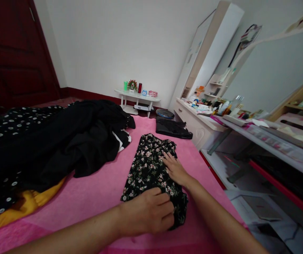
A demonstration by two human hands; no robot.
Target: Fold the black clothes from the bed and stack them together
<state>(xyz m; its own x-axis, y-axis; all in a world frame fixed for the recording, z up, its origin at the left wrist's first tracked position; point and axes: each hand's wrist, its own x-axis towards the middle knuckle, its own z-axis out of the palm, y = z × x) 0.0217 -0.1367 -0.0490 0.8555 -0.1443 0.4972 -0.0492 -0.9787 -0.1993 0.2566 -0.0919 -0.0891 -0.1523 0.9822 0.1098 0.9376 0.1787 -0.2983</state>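
A black garment with a pink floral print (146,162) lies folded lengthwise on the pink bed cover (95,197). My left hand (150,211) is closed at its near end, fingers curled over the cloth; the fingertips are hidden beneath the knuckles. Flat on the garment's right side rests my right hand (175,169), its fingers spread. To the left is a large heap of black clothes (88,141), with white-dotted black fabric (37,118) and a mustard-yellow piece (39,197) showing at its edges.
Beyond the floral garment, a folded black item (174,127) lies by the bed's far right corner. A small white table (138,95) with several ornaments stands against the wall. Along the right runs a cluttered dressing table (207,121) with a mirror (278,74). A dark red door (16,53) is at left.
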